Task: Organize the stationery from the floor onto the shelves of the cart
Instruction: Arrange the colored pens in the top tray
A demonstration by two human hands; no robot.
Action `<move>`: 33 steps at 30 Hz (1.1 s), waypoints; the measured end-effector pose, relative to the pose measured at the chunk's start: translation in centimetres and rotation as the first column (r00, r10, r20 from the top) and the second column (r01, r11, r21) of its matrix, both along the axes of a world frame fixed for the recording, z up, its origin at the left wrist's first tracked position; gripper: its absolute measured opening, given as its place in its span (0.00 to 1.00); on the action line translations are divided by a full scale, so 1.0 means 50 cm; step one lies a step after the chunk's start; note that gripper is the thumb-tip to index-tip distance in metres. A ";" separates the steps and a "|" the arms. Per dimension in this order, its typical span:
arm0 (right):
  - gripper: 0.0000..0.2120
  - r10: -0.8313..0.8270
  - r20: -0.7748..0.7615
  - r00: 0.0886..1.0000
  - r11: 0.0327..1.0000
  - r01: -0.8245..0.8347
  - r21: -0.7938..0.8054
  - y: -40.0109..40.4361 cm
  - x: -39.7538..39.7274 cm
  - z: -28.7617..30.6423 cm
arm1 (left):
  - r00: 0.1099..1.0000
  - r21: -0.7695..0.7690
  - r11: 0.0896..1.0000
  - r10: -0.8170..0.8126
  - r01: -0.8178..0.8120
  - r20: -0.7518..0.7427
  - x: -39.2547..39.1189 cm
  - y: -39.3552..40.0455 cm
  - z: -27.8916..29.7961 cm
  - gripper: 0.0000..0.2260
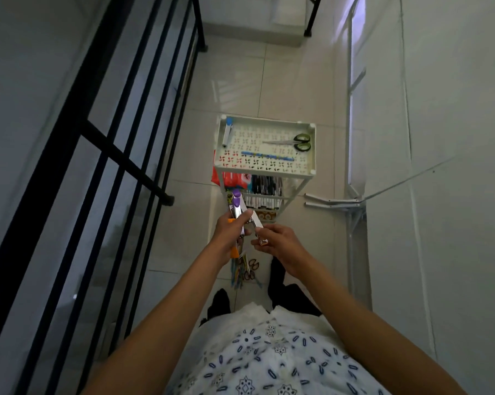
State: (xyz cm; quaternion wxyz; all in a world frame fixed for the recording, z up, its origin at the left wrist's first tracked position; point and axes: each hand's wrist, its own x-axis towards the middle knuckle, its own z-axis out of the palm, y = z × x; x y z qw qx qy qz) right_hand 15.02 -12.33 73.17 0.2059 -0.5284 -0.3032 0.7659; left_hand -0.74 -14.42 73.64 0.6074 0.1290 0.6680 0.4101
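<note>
Above floor stationery pile (244, 269), left hand (229, 232) grips purple stapler (237, 208); right hand (280, 243) pinches small box (262, 241) near cart (266, 143).

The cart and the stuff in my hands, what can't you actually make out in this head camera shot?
- Lower shelves of the cart: mostly hidden by the top tray; only front edges of the packs show.
- Small item pinched in the right hand: too small and blurred to identify.
- Bundle gripped in the left hand: fingers cover most of it; a purple-capped piece sticks out.
- Floor pile: partly behind the arms, too small to count.
</note>
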 end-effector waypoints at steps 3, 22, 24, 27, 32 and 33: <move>0.13 0.055 0.039 0.998 0.996 -0.057 0.065 0.083 0.025 -0.002 | 0.999 -0.016 1.000 0.024 -0.025 -0.049 0.010 0.061 0.003 0.10; 0.14 -0.301 0.046 0.953 0.953 0.302 -0.016 0.421 -0.138 -0.028 | 0.985 -0.012 0.993 0.118 -0.121 -0.129 -0.162 0.300 -0.023 0.12; 0.13 -0.402 0.029 0.915 0.910 0.403 -0.100 0.434 -0.167 -0.034 | 0.990 -0.034 0.996 0.073 -0.078 -0.123 -0.197 0.311 -0.032 0.11; 0.17 -0.409 0.138 0.902 0.891 0.427 -0.152 0.454 -0.220 -0.040 | 0.992 -0.075 0.997 0.012 -0.022 -0.122 -0.234 0.327 -0.041 0.11; 0.09 -0.347 0.209 0.914 0.918 0.377 -0.126 0.492 -0.270 -0.042 | 0.993 -0.098 0.995 -0.037 0.026 -0.115 -0.267 0.346 -0.051 0.11; 0.09 -0.295 0.250 0.922 0.944 0.322 -0.075 0.501 -0.268 -0.044 | 0.993 -0.101 0.995 -0.039 0.028 -0.109 -0.271 0.348 -0.052 0.11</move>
